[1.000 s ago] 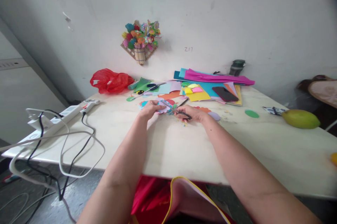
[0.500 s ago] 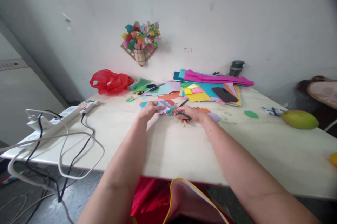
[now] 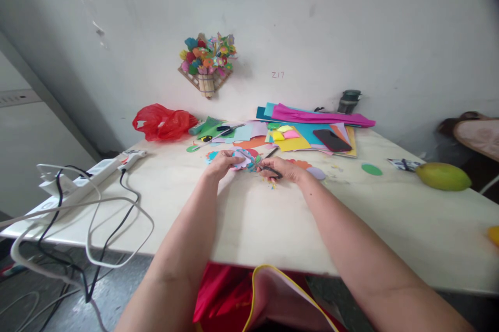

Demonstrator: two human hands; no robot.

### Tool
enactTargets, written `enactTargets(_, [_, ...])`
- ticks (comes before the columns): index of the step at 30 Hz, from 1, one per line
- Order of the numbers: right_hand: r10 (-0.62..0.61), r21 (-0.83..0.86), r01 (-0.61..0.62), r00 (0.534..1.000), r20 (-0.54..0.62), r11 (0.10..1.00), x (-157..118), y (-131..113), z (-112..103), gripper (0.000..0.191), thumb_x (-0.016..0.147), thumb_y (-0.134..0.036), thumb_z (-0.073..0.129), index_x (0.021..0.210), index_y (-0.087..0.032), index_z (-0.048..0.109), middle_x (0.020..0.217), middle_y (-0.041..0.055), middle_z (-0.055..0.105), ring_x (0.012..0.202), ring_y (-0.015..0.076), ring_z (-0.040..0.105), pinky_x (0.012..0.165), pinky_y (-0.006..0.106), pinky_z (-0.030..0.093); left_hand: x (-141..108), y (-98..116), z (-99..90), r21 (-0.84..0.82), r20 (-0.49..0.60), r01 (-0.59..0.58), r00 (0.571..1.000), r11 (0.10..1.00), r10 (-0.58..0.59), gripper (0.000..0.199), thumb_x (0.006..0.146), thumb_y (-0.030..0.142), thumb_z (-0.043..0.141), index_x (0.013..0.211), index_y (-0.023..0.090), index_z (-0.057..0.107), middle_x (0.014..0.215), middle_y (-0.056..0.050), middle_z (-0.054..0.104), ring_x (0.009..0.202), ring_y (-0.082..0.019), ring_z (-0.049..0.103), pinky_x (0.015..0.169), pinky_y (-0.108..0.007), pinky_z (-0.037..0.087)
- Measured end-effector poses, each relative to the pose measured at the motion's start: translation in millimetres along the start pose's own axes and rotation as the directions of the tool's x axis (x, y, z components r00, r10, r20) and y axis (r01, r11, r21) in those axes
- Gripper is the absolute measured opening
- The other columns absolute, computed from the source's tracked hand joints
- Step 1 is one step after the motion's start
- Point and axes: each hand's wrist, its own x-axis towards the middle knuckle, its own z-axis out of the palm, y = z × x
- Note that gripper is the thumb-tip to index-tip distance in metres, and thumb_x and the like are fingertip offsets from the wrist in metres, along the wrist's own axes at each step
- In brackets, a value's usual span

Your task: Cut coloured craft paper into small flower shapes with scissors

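Over the middle of the white table, my left hand (image 3: 223, 163) pinches a lilac paper piece with a scalloped edge (image 3: 244, 159). My right hand (image 3: 284, 168) is closed around the dark handles of a pair of scissors (image 3: 273, 171), whose blades point left at the paper's right side. Whether the blades are apart or together is too small to tell. Blue, red and green cut paper shapes lie just behind and under the held piece. To the right of my right hand are orange scalloped paper (image 3: 301, 163) and a lilac paper oval (image 3: 316, 173).
Coloured sheets (image 3: 296, 144), a phone (image 3: 332, 140) and a second pair of scissors (image 3: 228, 128) lie along the back. A red plastic bag (image 3: 163, 121) sits at the back left. Power strips (image 3: 89, 176) with looping cables occupy the left edge. A yellow-green fruit (image 3: 443, 176) rests at right.
Both hands stay in nearly the same place, with the paper and scissors still held. The whole view has shifted very slightly.
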Motion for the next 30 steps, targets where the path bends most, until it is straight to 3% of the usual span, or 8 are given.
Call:
enactTargets(10, [-0.036,0.042,0.04,0.996,-0.08,0.998,-1,0,3,0.007,0.072,-0.023,0.056,0.069,-0.017,0.055,0.049,-0.0018,0.055,0.041,0.0087,0.048,0.037,0.018,0.03,1,0,9.3,-0.163,-0.112,0.059,0.991,0.985,-0.078,0.019,0.052,0.019,0.082,0.062,0.01,0.068,0.062,-0.007,0.067,0.054,-0.014,0.063,0.053,-0.024,0.048])
enactTargets(18, [-0.085,0.065,0.095,0.986,-0.145,0.993,1,2,4,0.01,0.071,-0.024,0.061,0.07,-0.015,0.057,0.053,-0.0016,0.058,0.042,0.0071,0.048,0.038,0.018,0.029,4,0,21.0,-0.261,-0.165,0.024,0.984,0.965,-0.069,0.02,0.052,0.017,0.08,0.066,0.01,0.068,0.062,-0.005,0.067,0.056,-0.013,0.063,0.062,-0.026,0.054])
enactTargets(23, [-0.132,0.099,0.149,0.978,-0.16,0.984,5,10,2,0.022,0.068,-0.032,0.069,0.079,-0.015,0.058,0.058,-0.0024,0.06,0.042,0.0064,0.049,0.034,0.016,0.023,3,4,30.0,-0.294,-0.231,0.053,0.965,0.954,-0.124,0.018,0.053,0.015,0.078,0.066,0.011,0.066,0.062,-0.003,0.066,0.055,-0.012,0.062,0.059,-0.025,0.054])
enactTargets(30, [-0.148,0.135,0.181,0.963,-0.226,0.974,7,5,11,0.028,0.071,-0.037,0.073,0.076,-0.015,0.056,0.058,-0.0023,0.059,0.041,0.0058,0.049,0.03,0.016,0.018,6,3,40.0,-0.329,-0.337,-0.006,0.935,0.944,-0.112,0.024,0.049,0.018,0.08,0.067,0.014,0.064,0.065,0.0,0.065,0.061,-0.012,0.062,0.061,-0.025,0.052])
